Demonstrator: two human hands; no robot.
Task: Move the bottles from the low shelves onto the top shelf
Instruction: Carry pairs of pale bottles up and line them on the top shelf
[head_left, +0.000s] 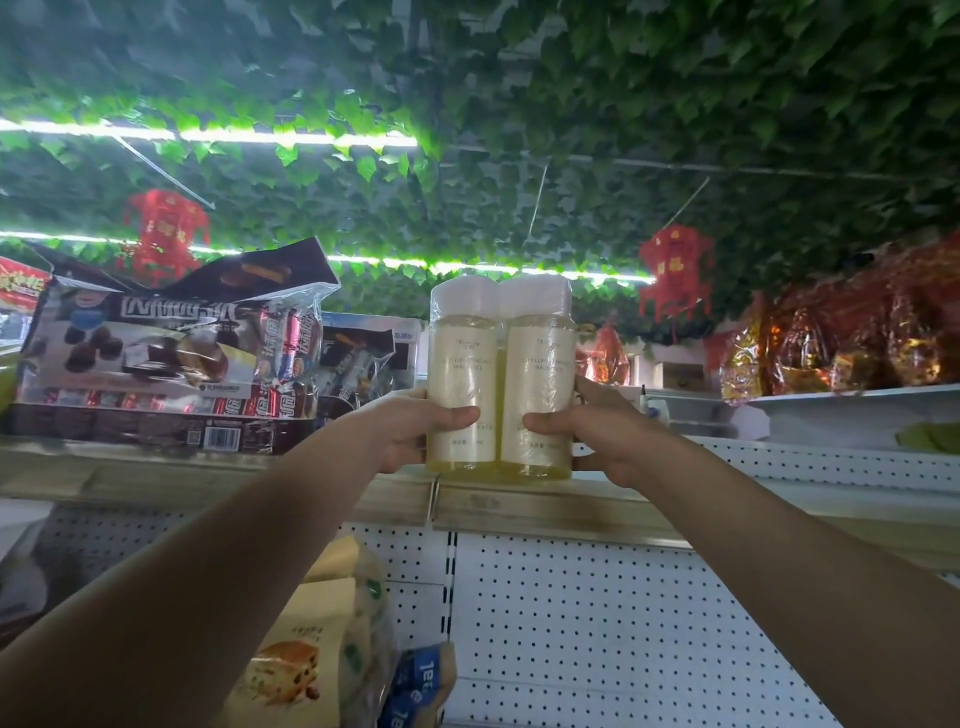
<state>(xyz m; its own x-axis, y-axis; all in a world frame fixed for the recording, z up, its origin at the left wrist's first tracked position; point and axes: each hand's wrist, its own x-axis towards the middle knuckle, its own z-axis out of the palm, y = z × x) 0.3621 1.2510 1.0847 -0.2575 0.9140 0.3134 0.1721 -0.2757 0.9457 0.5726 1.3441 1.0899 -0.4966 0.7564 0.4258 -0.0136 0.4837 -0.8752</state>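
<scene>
Two clear bottles of yellow liquid with white caps, shrink-wrapped together as a twin pack (498, 364), stand upright at the front edge of the top shelf (545, 501). My left hand (415, 431) grips the left bottle, thumb across its front. My right hand (597, 431) grips the right bottle in the same way. The pack's base sits at the level of the shelf lip; whether it rests on the shelf I cannot tell.
Large bags of chocolate snack cakes (156, 364) fill the top shelf left of the bottles. Red and gold wrapped packs (841, 338) lie on a shelf at the right. Bread bags (322, 649) sit on the shelf below. White pegboard (623, 623) backs the shelving; leafy ceiling above.
</scene>
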